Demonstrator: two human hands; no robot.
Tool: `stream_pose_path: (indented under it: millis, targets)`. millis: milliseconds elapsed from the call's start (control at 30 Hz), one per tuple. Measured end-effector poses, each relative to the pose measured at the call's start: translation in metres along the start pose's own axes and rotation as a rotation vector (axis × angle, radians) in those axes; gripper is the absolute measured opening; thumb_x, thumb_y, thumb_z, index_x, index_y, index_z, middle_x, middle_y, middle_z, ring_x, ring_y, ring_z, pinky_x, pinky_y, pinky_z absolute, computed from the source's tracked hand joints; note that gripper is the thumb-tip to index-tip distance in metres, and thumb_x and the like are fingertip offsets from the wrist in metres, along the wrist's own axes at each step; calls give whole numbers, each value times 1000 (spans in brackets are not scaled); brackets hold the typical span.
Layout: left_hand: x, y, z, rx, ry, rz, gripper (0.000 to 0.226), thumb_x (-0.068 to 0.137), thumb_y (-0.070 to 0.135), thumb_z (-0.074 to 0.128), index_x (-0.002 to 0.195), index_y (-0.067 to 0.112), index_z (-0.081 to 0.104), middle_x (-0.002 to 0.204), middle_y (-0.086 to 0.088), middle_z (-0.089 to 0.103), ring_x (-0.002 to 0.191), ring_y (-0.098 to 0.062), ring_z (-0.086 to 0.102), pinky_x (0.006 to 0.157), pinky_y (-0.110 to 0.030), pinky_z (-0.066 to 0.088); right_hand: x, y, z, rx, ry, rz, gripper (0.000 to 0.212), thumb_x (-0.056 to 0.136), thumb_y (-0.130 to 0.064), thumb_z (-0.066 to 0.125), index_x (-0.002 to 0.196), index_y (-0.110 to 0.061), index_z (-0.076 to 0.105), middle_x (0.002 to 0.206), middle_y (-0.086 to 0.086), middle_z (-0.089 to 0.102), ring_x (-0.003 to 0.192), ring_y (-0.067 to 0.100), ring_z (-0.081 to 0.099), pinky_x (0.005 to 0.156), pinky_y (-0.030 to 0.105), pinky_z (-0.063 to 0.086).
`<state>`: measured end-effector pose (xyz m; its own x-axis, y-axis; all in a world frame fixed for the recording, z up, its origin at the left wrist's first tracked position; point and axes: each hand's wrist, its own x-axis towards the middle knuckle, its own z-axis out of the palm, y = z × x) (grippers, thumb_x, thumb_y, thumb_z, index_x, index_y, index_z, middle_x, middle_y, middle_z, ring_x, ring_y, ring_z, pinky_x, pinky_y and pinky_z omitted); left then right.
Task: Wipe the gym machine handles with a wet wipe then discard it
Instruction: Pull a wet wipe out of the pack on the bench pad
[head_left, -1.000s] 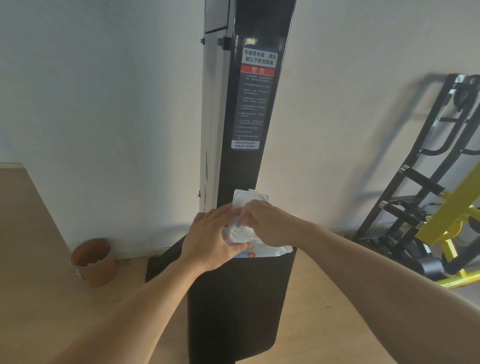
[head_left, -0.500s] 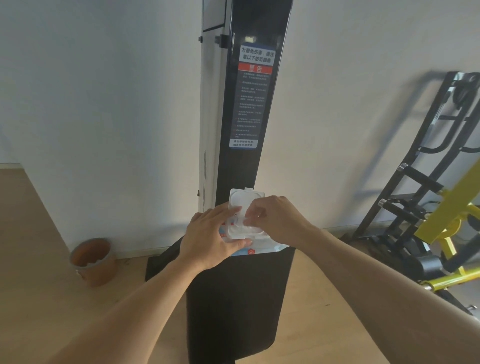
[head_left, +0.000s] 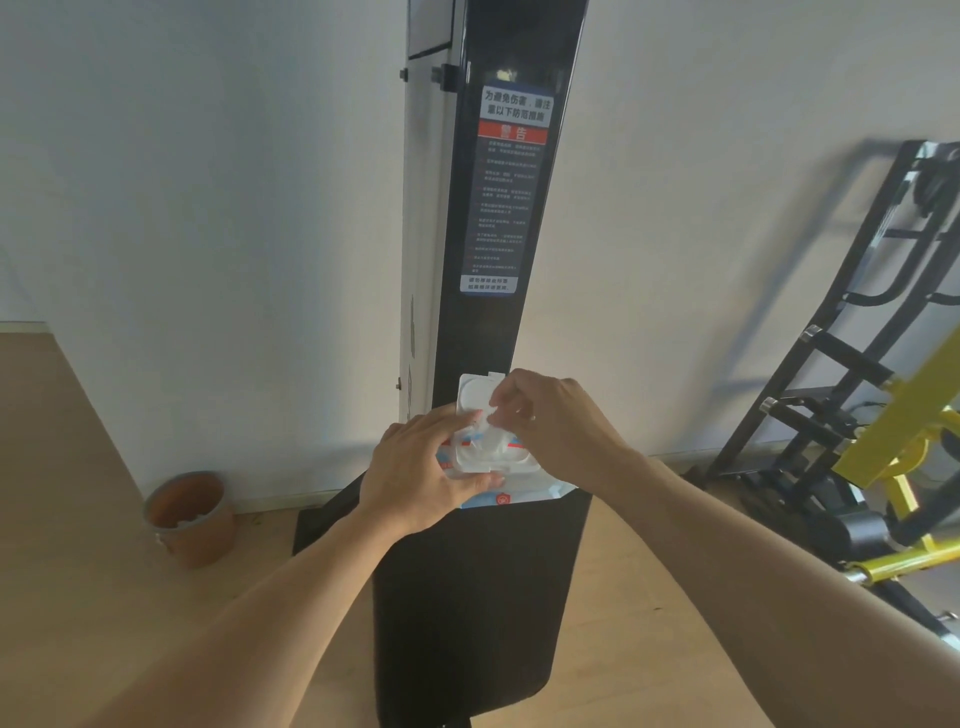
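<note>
A white and blue pack of wet wipes lies on top of the black gym machine column, its white flip lid standing open. My left hand presses on the pack's left side and holds it. My right hand sits over the opening, its fingertips pinching a white wet wipe that sticks up out of the pack. No machine handles show in the head view.
A terracotta pot stands on the wooden floor by the white wall at left. A black and yellow gym machine frame fills the right side. A warning label is stuck on the column above the pack.
My right hand has lifted a little from the pack's opening, and a bit of white wipe now shows between its fingertips. My left hand stays on the pack.
</note>
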<state>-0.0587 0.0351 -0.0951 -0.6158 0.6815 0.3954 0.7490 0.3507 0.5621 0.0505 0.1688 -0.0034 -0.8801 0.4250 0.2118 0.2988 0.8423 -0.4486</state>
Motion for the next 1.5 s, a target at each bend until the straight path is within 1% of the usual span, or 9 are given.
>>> stream_pose_path:
  millis: [167, 300, 500, 733, 933, 1133, 1233, 1367, 1500]
  targets:
    - [-1, -1, 1, -6, -6, 12, 71, 70, 76, 65, 131, 41, 57, 138, 15, 61, 116, -12, 64, 106, -35, 42, 5, 1, -7, -9, -90, 127, 12, 88, -29, 73, 94, -21, 79, 89, -6, 73, 74, 12, 65, 55, 12, 39]
    - [0, -1, 1, -21, -18, -1, 73, 68, 77, 64, 132, 41, 56, 137, 15, 62, 115, -12, 65, 106, -37, 44, 5, 2, -10, 149, -63, 142, 8, 89, -20, 72, 89, -16, 79, 92, -3, 73, 80, 15, 68, 71, 21, 58]
    - [0, 0, 0, -38, -16, -1, 70, 69, 73, 69, 130, 40, 57, 134, 15, 64, 113, -11, 65, 106, -39, 46, 3, -7, -7, 343, 209, 203, 11, 91, -27, 70, 85, -20, 76, 90, -7, 70, 80, 17, 66, 72, 37, 62]
    - [0, -1, 1, -32, -22, -19, 67, 70, 75, 67, 125, 38, 59, 131, 15, 65, 109, -11, 65, 104, -37, 47, 9, -15, -18, 483, 480, 200, 15, 92, -36, 64, 84, -25, 70, 82, -13, 69, 77, 15, 67, 65, 37, 60]
    - [-2, 1, 1, -51, -6, -8, 68, 69, 75, 67, 125, 38, 58, 131, 15, 65, 108, -8, 65, 102, -34, 46, 13, -5, -24, 305, 271, 191, 10, 95, -32, 61, 90, -25, 64, 95, 0, 73, 78, 20, 70, 67, 41, 63]
    - [-2, 0, -2, -28, -10, 24, 69, 70, 74, 68, 127, 38, 57, 130, 14, 66, 107, -7, 64, 103, -35, 46, -3, 16, 3, 291, -31, 281, 38, 74, -33, 85, 107, -24, 68, 95, -4, 68, 82, 17, 65, 55, 20, 42]
    - [-1, 0, -1, -15, -30, 7, 76, 70, 73, 69, 136, 40, 49, 134, 13, 63, 111, -12, 65, 104, -37, 45, -3, 23, 5, 442, 155, 273, 8, 86, -21, 73, 93, -25, 75, 93, -8, 71, 83, 16, 65, 61, 19, 43]
    - [0, 0, 0, 1, -63, -6, 78, 73, 84, 51, 139, 44, 44, 141, 15, 57, 117, -12, 63, 107, -40, 43, 1, 15, -21, 629, 482, 227, 6, 87, -17, 70, 83, -21, 69, 85, -10, 69, 71, 12, 61, 52, 15, 47]
    - [0, 5, -3, 25, -36, 4, 84, 77, 90, 22, 134, 36, 53, 135, 10, 63, 113, -14, 65, 103, -38, 45, 2, 2, -23, 686, 324, 158, 8, 83, -17, 77, 82, -18, 70, 84, -7, 69, 64, 9, 59, 52, 15, 48]
